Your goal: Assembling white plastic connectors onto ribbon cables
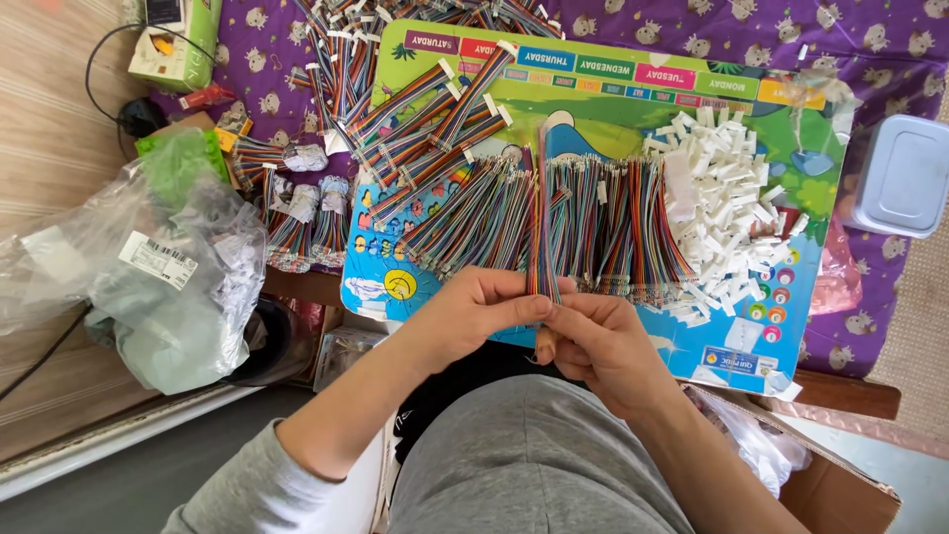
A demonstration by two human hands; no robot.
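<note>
Both hands pinch the near end of one flat rainbow ribbon cable (543, 227) that runs away from me over a colourful printed board (593, 109). My left hand (474, 314) grips it from the left with thumb and fingers. My right hand (598, 344) holds it from the right, just below. Under the cable lies a wide row of several similar multicoloured cables (583, 232). A heap of small white plastic connectors (717, 193) sits on the board's right part.
More cable bundles (395, 94) are piled at the board's far left on a purple patterned cloth (890, 49). Crumpled clear plastic bags (148, 267) lie at left. A pale blue lidded box (902, 176) stands at right, a cardboard box (840, 485) near my right knee.
</note>
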